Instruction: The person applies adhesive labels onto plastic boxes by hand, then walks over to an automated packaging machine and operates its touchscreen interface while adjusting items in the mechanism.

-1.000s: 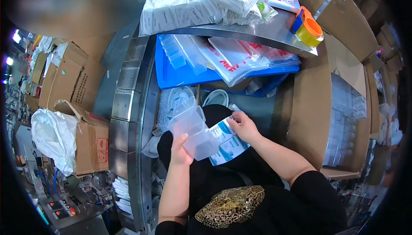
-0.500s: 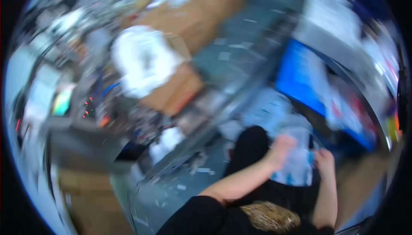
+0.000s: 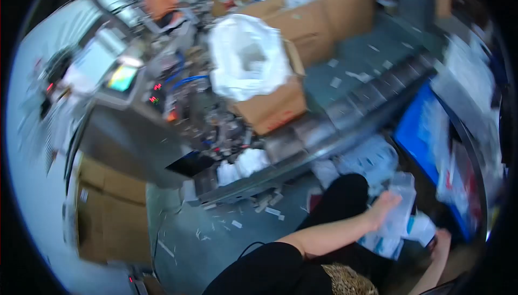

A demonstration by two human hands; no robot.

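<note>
My left hand (image 3: 384, 208) grips a translucent plastic tray (image 3: 398, 200) above my lap, its fingers wrapped on the tray's side. Beside and below the tray are blue-and-white printed sheets (image 3: 420, 227). At the lower right, the closed fingers of my right hand (image 3: 441, 241) pinch the edge of these sheets. Blur hides the fine detail of both hands.
A metal conveyor (image 3: 334, 117) runs diagonally past my knee. Beyond it stands a cardboard box with a white liner (image 3: 248, 60). A blue bin (image 3: 418, 133) is at right, a tall cardboard box (image 3: 110, 214) at lower left. Scraps litter the floor.
The view has swung left, so the conveyor, lined box and machines now take up the middle. Both hands, still holding the tray and sheets, appear farther right in the view.
</note>
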